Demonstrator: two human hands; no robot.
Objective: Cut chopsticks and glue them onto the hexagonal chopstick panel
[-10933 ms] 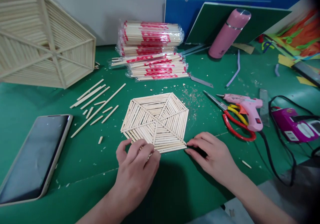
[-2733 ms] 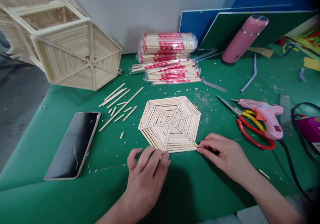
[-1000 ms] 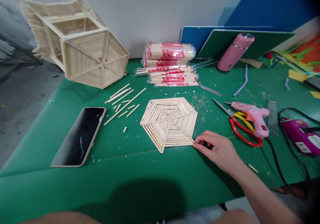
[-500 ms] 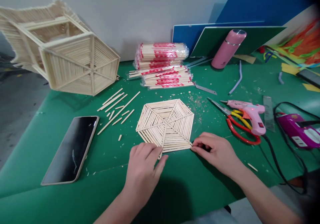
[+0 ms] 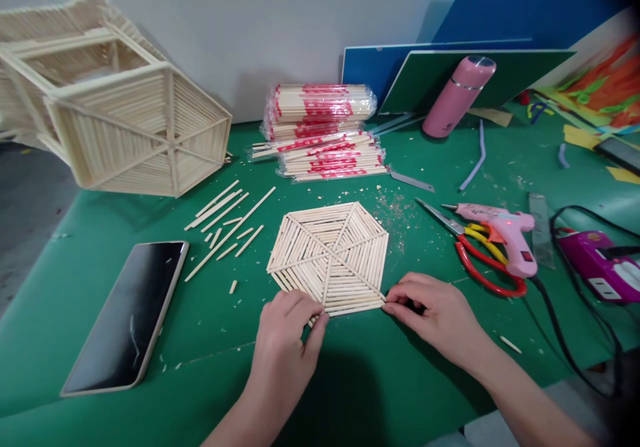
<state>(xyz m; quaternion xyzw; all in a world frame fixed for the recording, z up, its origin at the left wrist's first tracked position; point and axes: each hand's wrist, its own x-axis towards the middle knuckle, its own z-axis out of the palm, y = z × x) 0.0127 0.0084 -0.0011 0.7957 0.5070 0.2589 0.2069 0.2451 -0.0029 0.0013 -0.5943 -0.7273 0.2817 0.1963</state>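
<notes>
A hexagonal panel of thin wooden sticks (image 5: 345,254) lies flat on the green table, crossed by spokes that meet near its middle. My left hand (image 5: 287,334) pinches its near-left corner, thumb and forefinger meeting at the end of the nearest row. At the near-right corner, the fingertips of my right hand (image 5: 433,307) are closed on the panel's edge. A stick runs along that near edge between both hands; whether it is fixed or loose I cannot tell. Left of the panel lie several loose cut sticks (image 5: 230,234).
A large stick-built structure (image 5: 130,134) stands at the back left. Behind are wrapped stick bundles (image 5: 325,127) and a pink bottle (image 5: 457,97). Scissors (image 5: 487,270), a pink glue gun (image 5: 500,224) with cord, and a purple power strip (image 5: 600,260) are right; a phone (image 5: 127,317) lies left.
My left thumb and forefinger have come together at the panel's near-left corner. My right hand keeps its pinch. The view has shifted slightly.
</notes>
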